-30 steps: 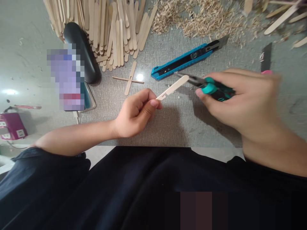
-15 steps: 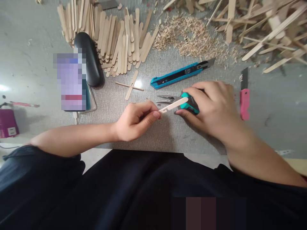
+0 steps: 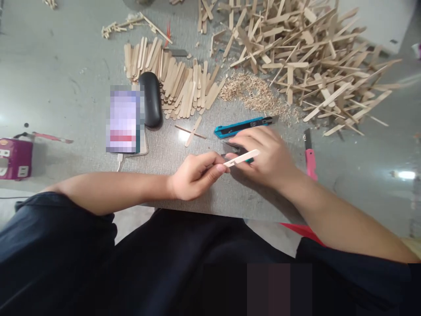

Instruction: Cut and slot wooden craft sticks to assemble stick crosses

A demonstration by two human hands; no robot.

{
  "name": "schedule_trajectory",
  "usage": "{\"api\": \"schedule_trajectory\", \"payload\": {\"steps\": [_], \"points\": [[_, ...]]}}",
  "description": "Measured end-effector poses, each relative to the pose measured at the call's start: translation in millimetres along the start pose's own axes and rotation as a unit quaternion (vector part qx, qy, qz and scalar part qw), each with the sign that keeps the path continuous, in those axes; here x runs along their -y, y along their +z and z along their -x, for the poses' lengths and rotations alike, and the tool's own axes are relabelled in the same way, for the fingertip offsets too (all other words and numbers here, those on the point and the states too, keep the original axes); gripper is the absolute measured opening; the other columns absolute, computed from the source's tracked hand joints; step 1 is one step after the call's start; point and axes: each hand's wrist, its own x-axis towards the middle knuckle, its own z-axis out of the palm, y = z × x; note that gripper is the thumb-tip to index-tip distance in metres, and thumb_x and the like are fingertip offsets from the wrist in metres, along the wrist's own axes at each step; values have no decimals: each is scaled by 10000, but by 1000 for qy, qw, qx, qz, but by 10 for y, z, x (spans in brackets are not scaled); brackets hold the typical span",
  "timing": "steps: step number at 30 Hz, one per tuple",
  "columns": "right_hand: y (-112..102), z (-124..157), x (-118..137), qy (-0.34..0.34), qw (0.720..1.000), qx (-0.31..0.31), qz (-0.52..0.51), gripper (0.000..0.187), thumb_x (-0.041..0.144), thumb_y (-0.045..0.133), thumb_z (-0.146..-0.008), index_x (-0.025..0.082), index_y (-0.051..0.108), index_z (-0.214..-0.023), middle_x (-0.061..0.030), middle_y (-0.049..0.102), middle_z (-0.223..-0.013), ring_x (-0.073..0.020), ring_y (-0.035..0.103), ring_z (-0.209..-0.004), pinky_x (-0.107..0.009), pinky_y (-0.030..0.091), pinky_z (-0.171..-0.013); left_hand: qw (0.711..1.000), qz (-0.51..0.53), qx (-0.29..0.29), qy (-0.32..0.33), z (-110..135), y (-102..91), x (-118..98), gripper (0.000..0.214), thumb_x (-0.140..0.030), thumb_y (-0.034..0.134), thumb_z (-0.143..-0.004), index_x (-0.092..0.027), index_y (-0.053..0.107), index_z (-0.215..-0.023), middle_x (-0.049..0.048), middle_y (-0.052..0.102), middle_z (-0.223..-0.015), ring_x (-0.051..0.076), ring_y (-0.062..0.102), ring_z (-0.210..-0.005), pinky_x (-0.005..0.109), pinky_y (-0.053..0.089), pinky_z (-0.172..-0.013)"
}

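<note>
My left hand (image 3: pixel 194 175) pinches the notched end of a pale wooden stick (image 3: pixel 241 158), which points right and slightly up. My right hand (image 3: pixel 263 156) lies just behind the stick, curled over teal-handled pliers (image 3: pixel 235 149) on the grey mat (image 3: pixel 210 197); only the dark jaws and a bit of teal handle show under the fingers. A blue utility knife (image 3: pixel 243 126) rests on the mat just beyond my right hand.
A neat stack of flat wooden sticks (image 3: pixel 177 83) lies at the back, with a black case (image 3: pixel 150 99) and a phone (image 3: pixel 126 120) to its left. Cut sticks (image 3: pixel 302 57) are heaped at the back right, shavings (image 3: pixel 256 94) before them. A pink knife (image 3: pixel 309 160) lies right.
My right hand brought the pliers down from the air onto the mat and now covers them. The left hand kept hold of the stick. The view pulled back, showing more of the table.
</note>
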Motion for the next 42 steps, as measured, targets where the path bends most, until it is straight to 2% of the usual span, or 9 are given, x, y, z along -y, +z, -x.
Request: {"api": "schedule_trajectory", "payload": {"steps": [5,7,12,17,22,29,35,39,42], "points": [[226,-704,254,-16,991,131,-12,301,319,675,-1076,202,804,-1320,-155,794,-1203,-356,692,-1115,-482,516,-920,993,-19,11,117,-10,-3,10,116,-278,700,-1137,-193,733,-1065,-59,680,-699,63,609,-571,188,493,-605],[322,-915,332,-17,990,141,-4,216,270,665,-1080,196,830,-1197,-165,774,-1204,-350,666,-1105,-475,485,-913,989,-24,12,147,-20,2,5,119,-254,694,-1134,-187,732,-1044,-38,720,-729,64,640,-587,178,495,-595],[391,-1084,361,-35,990,136,-2,250,209,582,-1110,213,823,-1039,-155,776,-1138,-354,649,-1136,-488,454,-949,997,-14,4,70,-12,1,-5,231,-362,681,-1152,-183,745,-1021,-36,694,-703,72,607,-576,201,486,-586],[117,-980,164,13,993,69,-97,203,301,552,-1149,236,734,-1089,-140,745,-1180,-332,666,-1135,-499,525,-1011,999,28,-9,26,42,-9,65,286,-456,717,-1139,-192,753,-1034,-40,654,-709,76,577,-583,214,471,-578],[-149,-652,25,95,960,-26,-263,325,540,570,-1175,273,651,-1008,-70,679,-1031,-257,669,-931,-420,576,-833,995,93,-42,-15,-10,2,114,293,-465,704,-1149,-194,721,-1037,-96,513,-580,50,429,-449,175,357,-453],[-17,-214,152,216,903,-179,-326,473,761,651,-1089,299,662,-988,-3,691,-796,-184,587,-611,-364,464,-549,986,113,-2,-125,-112,2,-25,392,-559,688,-1152,-195,651,-1013,-76,586,-536,60,488,-426,167,419,-457],[31,-140,275,257,856,-165,-417,483,795,701,-1056,312,706,-1063,-14,801,-854,-192,687,-633,-389,575,-575,981,82,-2,-175,-120,-10,-108,420,-580,705,-1137,-192,660,-984,-35,674,-567,68,545,-441,167,415,-446],[2,-92,333,258,828,-149,-474,329,608,738,-1107,284,780,-1149,-25,864,-951,-191,770,-672,-386,664,-625,978,72,-1,-196,-154,-8,-122,445,-610,713,-1125,-190,666,-986,-38,676,-563,68,543,-427,167,409,-429],[48,-49,350,236,832,-176,-469,293,472,735,-1128,275,783,-1340,-34,901,-1078,-210,857,-822,-355,722,-676,977,57,5,-204,-164,-13,-124,459,-623,693,-1133,-187,667,-994,-36,684,-573,67,559,-434,163,430,-439]]}}
